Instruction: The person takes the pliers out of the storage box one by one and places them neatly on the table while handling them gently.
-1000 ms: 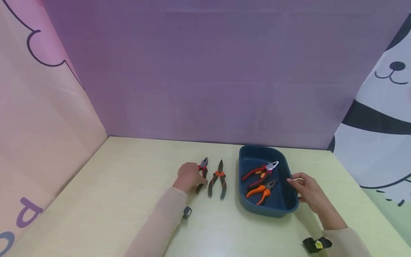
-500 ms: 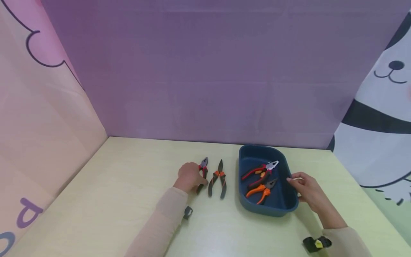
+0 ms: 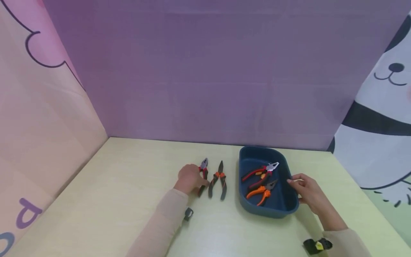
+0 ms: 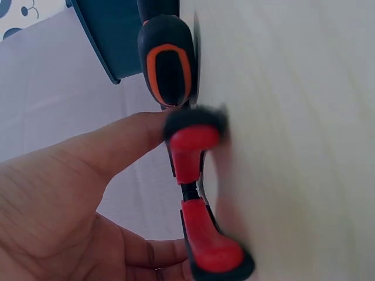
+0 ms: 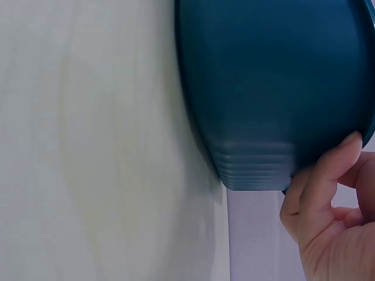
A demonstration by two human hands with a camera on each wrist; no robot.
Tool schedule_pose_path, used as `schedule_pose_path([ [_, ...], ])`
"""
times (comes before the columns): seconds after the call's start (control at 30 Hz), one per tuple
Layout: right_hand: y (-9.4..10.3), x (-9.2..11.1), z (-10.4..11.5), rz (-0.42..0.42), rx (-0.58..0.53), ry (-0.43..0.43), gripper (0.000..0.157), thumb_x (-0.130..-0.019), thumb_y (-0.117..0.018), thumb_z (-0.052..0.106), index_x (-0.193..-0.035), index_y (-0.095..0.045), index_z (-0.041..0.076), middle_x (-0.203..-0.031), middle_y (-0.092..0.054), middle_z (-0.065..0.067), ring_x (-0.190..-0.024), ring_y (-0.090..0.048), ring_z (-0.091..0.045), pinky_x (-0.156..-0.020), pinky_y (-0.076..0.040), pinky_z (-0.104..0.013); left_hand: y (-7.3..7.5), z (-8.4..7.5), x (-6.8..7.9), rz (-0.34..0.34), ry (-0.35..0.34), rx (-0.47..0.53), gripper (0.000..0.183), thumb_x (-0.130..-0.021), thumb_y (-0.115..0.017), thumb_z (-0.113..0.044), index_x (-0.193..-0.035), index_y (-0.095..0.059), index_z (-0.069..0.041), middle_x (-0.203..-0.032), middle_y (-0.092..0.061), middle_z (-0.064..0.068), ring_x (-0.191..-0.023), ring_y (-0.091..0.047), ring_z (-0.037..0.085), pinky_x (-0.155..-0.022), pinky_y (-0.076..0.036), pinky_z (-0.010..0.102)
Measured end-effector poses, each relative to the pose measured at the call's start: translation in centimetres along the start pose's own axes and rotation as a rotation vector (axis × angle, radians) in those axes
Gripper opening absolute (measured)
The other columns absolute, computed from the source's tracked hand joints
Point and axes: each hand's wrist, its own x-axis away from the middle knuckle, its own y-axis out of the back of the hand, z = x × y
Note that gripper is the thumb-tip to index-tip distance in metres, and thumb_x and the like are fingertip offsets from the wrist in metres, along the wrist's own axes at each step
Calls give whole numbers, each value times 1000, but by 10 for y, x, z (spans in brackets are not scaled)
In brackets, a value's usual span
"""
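Note:
My left hand (image 3: 189,178) grips a pair of combination pliers (image 3: 204,164) with red and black handles, lying on the table left of the bin. In the left wrist view its thumb lies against one handle (image 4: 193,140) and its fingers are at the other. Just right of them lie long-nose pliers (image 3: 221,174) with orange and black handles, spread apart, jaws pointing to the back. My right hand (image 3: 306,187) pinches the right rim of a dark blue bin (image 3: 266,212), thumb and fingers on either side of the wall in the right wrist view.
Inside the bin lie red-handled pliers (image 3: 266,175) with a bright head and orange-handled pliers (image 3: 264,192). A purple cloth wall (image 3: 205,78) stands behind the pale table (image 3: 128,185), with printed cloth at both sides.
The handle ends of the pliers under my left hand have shifted slightly right, closer together. My right hand and the bin stay where they were.

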Motion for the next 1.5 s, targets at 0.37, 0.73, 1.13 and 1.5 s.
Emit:
schedule_pose_path([
  [0.37, 0, 1, -4, -7, -12, -14, 31, -98, -52, 21, -111, -43, -6, -75, -59, 2, -66, -56, -10, -57, -53, -33, -2, 0, 1, 13, -3, 20, 44, -70, -79, -45, -71, -56, -8, -71, -53, 4, -67, -48, 19, -54, -35, 26],
  [0.73, -1, 1, -8, -10, -51, 26, 23, -97, -53, 17, -104, -46, -3, -73, -58, 4, -65, -57, -8, -56, -53, -35, 1, -3, 5, 0, 18, 0, 44, -70, -80, -44, -73, -56, -7, -75, -54, 5, -69, -48, 19, -58, -40, 27],
  [1.13, 0, -2, -7, -4, -26, 40, 25, -96, -54, 19, -106, -46, -3, -73, -59, 7, -63, -56, -7, -51, -51, -33, 5, 0, 4, -7, -1, -1, 41, -74, -75, -46, -72, -57, -9, -70, -54, 3, -65, -48, 17, -55, -37, 26],
  [1.5, 2, -1, -8, -3, -61, 48, 11, -96, -54, 19, -98, -50, 8, -73, -60, 9, -64, -57, -6, -53, -52, -33, 27, -8, 9, -40, -27, 27, 40, -80, -70, -46, -74, -57, -8, -65, -49, 3, -57, -45, 15, -47, -32, 26],
])
